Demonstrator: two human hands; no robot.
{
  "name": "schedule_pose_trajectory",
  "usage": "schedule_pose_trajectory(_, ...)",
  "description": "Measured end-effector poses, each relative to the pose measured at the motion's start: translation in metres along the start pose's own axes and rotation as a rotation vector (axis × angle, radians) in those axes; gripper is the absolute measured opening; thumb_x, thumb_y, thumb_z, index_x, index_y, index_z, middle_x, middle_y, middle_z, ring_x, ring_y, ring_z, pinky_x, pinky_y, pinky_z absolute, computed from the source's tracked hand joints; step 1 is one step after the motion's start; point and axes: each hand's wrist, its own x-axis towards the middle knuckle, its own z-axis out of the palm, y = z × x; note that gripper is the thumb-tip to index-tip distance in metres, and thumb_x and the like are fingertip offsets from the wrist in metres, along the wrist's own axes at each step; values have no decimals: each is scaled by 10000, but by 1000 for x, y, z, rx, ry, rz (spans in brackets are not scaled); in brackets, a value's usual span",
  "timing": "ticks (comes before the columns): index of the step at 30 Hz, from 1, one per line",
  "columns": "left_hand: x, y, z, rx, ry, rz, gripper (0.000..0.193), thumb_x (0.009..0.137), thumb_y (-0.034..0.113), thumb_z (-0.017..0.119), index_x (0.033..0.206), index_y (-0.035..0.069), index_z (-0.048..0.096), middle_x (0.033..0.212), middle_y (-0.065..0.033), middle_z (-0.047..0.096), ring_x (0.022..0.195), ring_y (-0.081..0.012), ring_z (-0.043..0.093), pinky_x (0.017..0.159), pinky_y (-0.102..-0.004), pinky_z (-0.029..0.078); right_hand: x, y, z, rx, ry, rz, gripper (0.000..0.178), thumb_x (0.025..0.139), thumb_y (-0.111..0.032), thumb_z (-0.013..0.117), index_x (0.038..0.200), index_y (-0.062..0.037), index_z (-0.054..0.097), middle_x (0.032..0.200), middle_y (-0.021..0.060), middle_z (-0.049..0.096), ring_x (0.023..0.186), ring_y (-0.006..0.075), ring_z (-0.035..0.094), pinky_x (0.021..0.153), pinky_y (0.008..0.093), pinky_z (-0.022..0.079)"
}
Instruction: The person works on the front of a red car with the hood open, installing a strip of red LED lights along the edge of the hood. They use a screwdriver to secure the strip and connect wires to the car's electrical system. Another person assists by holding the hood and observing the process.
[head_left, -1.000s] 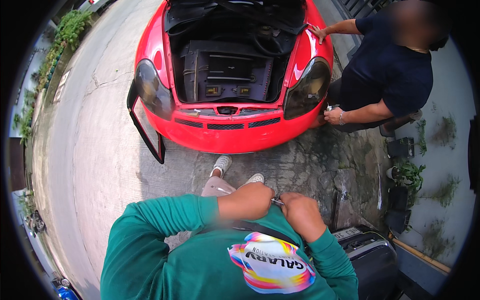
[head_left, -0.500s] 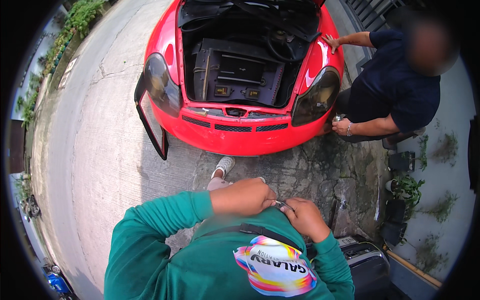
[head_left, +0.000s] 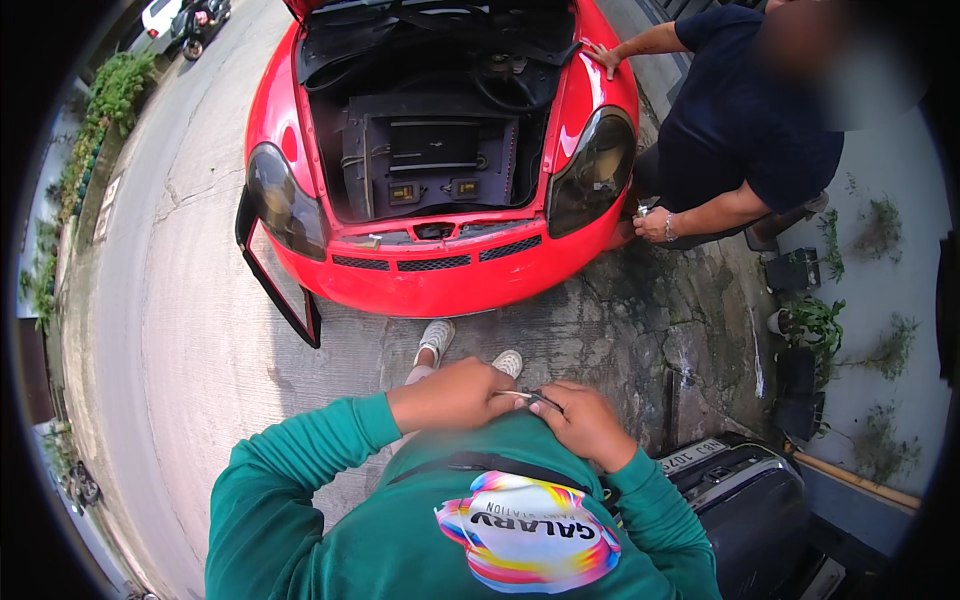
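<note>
a thin pale strip (head_left: 514, 394) lies between the person's hands, its long axis running roughly left to right. the left hand (head_left: 462, 392) pinches its left end; the right hand (head_left: 583, 420) grips a small dark tool (head_left: 545, 401) at its right end, contact unclear.

- Your shirt (head_left: 405, 530) is green, its print (head_left: 532, 535) white with yellow, pink and blue edges.
- The thin strip (head_left: 514, 394) you hold is pale; the slim piece (head_left: 545, 402) beside it is dark.
- The car (head_left: 440, 288) before you is red, its grilles (head_left: 433, 264) black mesh.
- Your co-worker's shirt (head_left: 740, 110) is navy.
</note>
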Motion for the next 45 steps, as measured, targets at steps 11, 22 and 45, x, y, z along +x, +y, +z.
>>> schedule_pose_trajectory(11,22,11,-4,60,-159,-110,254,1030,289,645,950,70,745,785,-183,702,754,-422,687,676,-507,530,-13,22,14,-2,52,24,363,1017,-372,639,865,-42,648,921,183,717,871,434,684,749,547,529)
schedule_pose_trajectory(22,53,6,15,55,-266,-113,248,1029,282,627,996,68,747,852,-223,709,819,-452,688,734,-529,535,-8,56,26,282,125,82,321,1020,-311,641,908,-11,658,861,228,695,835,459,673,742,538,511)
schedule_pose_trajectory(45,33,-150,-7,-638,247,-588,294,1054,129,660,1320,6,682,973,-24,720,767,-87,664,683,-252,539,70,135,57,47,-1,246,203,954,-191,675,1082,-51,748,1018,210,755,980,426,708,874,511,554)
